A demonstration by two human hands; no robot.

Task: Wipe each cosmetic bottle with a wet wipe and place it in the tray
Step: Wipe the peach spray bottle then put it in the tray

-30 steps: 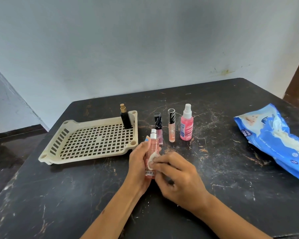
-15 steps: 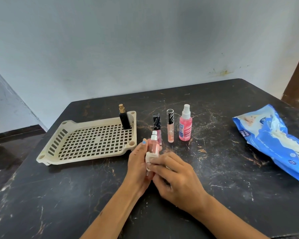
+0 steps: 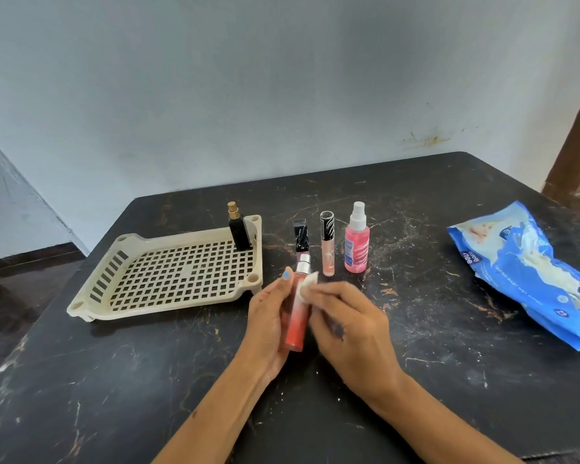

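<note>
My left hand (image 3: 271, 324) grips a slim pink-to-orange bottle (image 3: 296, 321) with a silver cap, upright just above the table. My right hand (image 3: 349, 324) presses a small folded white wipe (image 3: 308, 285) against the bottle's upper right side. The cream perforated tray (image 3: 168, 279) lies to the left, with a black bottle with a gold top (image 3: 238, 229) standing in its far right corner. Behind my hands stand a black-capped tube (image 3: 300, 239), a striped-cap gloss tube (image 3: 327, 244) and a pink spray bottle (image 3: 357, 241).
A blue wet-wipe pack (image 3: 529, 269) lies at the right side of the dark marbled table (image 3: 432, 329). A pale wall rises behind the table's far edge. Floor shows beyond the table's left edge.
The wipe has slid up the bottle from its middle to near the cap. The bottle has turned, so its label no longer shows.
</note>
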